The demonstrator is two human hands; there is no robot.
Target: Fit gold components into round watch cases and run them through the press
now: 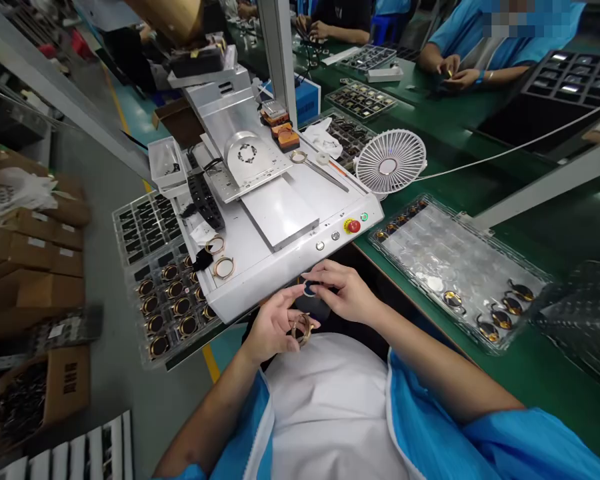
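My left hand (275, 325) holds a gold ring-shaped watch case (301, 329) in its lower fingers and thumb, near my shirt. Between the fingertips of my right hand (344, 289) is a small dark round disc (309, 289) with a light rim; my left index finger touches its edge as well. Both hands are just in front of a white bench machine (285, 273). On the machine's left front corner lie two more gold rings, one (224, 268) nearer me and one (215, 245) behind it.
Left of the machine, a clear tray (145, 347) carries round gold-rimmed parts. A plastic tray (430, 247) with several round parts lies right. Near me are a red stop button (353, 226) and a white fan (391, 162). A co-worker (500, 47) sits across the green table.
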